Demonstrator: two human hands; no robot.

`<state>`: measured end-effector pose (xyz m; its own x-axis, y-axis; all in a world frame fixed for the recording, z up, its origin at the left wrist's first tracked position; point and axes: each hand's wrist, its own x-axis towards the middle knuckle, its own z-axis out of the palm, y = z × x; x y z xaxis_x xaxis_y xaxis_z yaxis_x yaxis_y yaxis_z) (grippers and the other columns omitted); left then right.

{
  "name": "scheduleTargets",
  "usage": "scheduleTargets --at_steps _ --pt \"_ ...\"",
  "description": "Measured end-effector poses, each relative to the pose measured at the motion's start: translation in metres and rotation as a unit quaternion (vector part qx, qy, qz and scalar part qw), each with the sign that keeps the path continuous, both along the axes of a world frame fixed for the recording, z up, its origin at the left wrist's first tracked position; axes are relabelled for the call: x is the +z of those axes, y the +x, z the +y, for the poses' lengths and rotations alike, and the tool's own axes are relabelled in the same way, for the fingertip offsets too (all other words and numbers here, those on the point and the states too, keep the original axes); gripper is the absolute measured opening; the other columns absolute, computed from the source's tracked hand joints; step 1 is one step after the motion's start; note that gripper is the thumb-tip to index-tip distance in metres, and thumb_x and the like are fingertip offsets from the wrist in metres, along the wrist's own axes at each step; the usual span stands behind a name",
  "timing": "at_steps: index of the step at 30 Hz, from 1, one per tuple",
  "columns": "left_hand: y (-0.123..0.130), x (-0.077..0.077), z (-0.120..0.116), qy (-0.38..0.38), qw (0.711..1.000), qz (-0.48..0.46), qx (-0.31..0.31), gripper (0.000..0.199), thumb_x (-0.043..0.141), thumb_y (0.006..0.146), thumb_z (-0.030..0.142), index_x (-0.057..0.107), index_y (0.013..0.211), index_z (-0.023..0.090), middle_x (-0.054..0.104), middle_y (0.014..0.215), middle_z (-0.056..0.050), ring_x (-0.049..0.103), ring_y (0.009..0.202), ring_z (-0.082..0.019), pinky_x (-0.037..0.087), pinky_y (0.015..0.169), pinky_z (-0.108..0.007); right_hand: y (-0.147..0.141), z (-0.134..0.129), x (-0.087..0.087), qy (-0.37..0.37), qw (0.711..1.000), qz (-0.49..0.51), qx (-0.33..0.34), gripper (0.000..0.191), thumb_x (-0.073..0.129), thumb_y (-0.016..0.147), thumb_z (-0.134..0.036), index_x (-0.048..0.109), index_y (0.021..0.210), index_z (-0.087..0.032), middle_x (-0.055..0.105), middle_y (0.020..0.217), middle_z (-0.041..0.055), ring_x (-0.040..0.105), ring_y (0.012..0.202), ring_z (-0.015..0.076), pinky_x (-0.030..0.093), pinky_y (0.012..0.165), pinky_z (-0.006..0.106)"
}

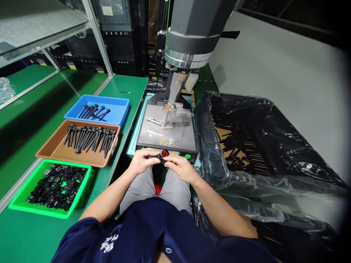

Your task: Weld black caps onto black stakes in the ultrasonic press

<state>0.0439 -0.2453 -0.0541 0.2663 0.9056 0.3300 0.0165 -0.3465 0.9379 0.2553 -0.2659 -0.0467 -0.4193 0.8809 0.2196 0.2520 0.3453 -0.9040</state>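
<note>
Both hands meet in front of the press machine, just above my lap. Between the fingertips is a small black plastic part (160, 157), mostly covered by the fingers. My left hand (143, 160) pinches it from the left, and my right hand (181, 167) pinches it from the right. Right behind the fingers are a red button (165, 153) and a green button (187, 156) on the machine's front panel. The metal base plate (149, 137) of the machine carries a fixture (168, 116) wrapped partly in clear film, under the large grey machine head (196, 29).
On the green table (120, 82) at left stand a blue tray (115, 106) and a brown tray (55, 140) with black long-stemmed parts. A green tray (20, 186) holds small black parts. At right, a box lined with black plastic (290, 128) contains many black rods.
</note>
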Motion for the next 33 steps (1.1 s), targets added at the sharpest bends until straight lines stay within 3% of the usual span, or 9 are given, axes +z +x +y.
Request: scheduleTargets --at_steps 4,8,14,18,21,24,26,29,33 --pt "0.015 -0.013 -0.009 0.092 0.993 0.020 0.072 0.028 0.064 0.085 0.028 0.071 0.112 0.023 0.071 0.113 -0.010 0.066 0.105 -0.023 0.053 0.094 -0.042 -0.019 -0.011 -0.021 -0.075 0.987 0.114 -0.090 0.029 0.060 0.088 -0.046 0.070 0.097 -0.021 0.062 0.076 0.0026 0.053 0.060 0.0142 0.046 0.057 0.029" --pt "0.026 -0.023 -0.014 0.147 0.982 0.051 0.110 0.034 0.056 0.090 0.022 0.064 0.124 0.025 0.068 0.121 -0.009 0.063 0.112 -0.021 0.051 0.098 -0.042 -0.028 -0.019 -0.038 -0.187 0.956 0.198 -0.111 0.032 0.063 0.084 -0.049 0.065 0.100 -0.021 0.063 0.075 0.0013 0.048 0.051 0.0110 0.039 0.045 0.025" --pt "0.038 -0.041 -0.003 0.107 0.986 0.090 0.085 0.030 0.054 0.091 0.025 0.067 0.119 0.023 0.069 0.116 -0.010 0.064 0.108 -0.021 0.052 0.095 -0.040 -0.019 -0.011 -0.049 -0.271 0.924 0.256 -0.089 0.038 0.069 0.080 -0.046 0.063 0.105 -0.018 0.063 0.078 0.0024 0.050 0.054 0.0101 0.041 0.048 0.024" --pt "0.044 -0.053 0.008 0.094 0.987 0.129 0.011 0.035 0.056 0.091 0.028 0.063 0.125 0.023 0.067 0.120 -0.011 0.062 0.111 -0.022 0.050 0.097 -0.040 -0.012 -0.003 -0.059 -0.299 0.899 0.308 -0.087 0.046 0.066 0.083 -0.048 0.058 0.117 -0.019 0.055 0.070 -0.0015 0.041 0.049 0.0074 0.029 0.042 0.020" --pt "0.033 -0.052 0.039 0.094 0.983 0.158 0.020 0.041 0.059 0.088 0.033 0.061 0.127 0.022 0.064 0.126 -0.011 0.058 0.118 -0.024 0.045 0.103 -0.042 -0.004 0.002 -0.068 -0.315 0.879 0.339 -0.117 0.049 0.060 0.087 -0.053 0.053 0.125 -0.023 0.054 0.071 -0.0020 0.036 0.047 0.0061 0.020 0.040 0.019" --pt "0.010 -0.048 0.095 0.031 0.970 0.147 0.193 0.041 0.055 0.090 0.037 0.061 0.126 0.020 0.061 0.129 -0.013 0.054 0.122 -0.026 0.041 0.105 -0.044 0.005 0.007 -0.075 -0.320 0.880 0.325 -0.133 0.046 0.059 0.087 -0.054 0.056 0.120 -0.023 0.055 0.071 -0.0020 0.037 0.046 0.0057 0.021 0.041 0.018" --pt "-0.004 -0.049 0.135 -0.033 0.960 0.134 0.243 0.050 0.061 0.086 0.038 0.056 0.131 0.018 0.055 0.136 -0.016 0.049 0.128 -0.029 0.038 0.106 -0.045 0.006 0.009 -0.078 -0.323 0.885 0.308 -0.131 0.041 0.063 0.085 -0.052 0.058 0.113 -0.022 0.057 0.073 -0.0009 0.043 0.049 0.0066 0.027 0.042 0.019" --pt "-0.013 -0.054 0.179 -0.143 0.969 0.094 0.179 0.075 0.081 0.067 0.031 0.051 0.134 0.015 0.059 0.130 -0.018 0.053 0.123 -0.029 0.038 0.105 -0.043 -0.001 0.011 -0.084 -0.334 0.888 0.296 -0.109 0.037 0.070 0.079 -0.048 0.059 0.101 -0.020 0.063 0.087 0.0035 0.053 0.056 0.0091 0.037 0.046 0.020" --pt "-0.008 -0.059 0.193 -0.239 0.969 0.025 0.058 0.092 0.089 0.052 0.022 0.047 0.135 0.013 0.070 0.090 -0.007 0.067 0.082 -0.019 0.049 0.079 -0.034 -0.027 0.014 -0.100 -0.380 0.871 0.305 -0.064 0.037 0.076 0.072 -0.043 0.057 0.092 -0.019 0.065 0.088 0.0039 0.057 0.056 0.0101 0.039 0.046 0.021"
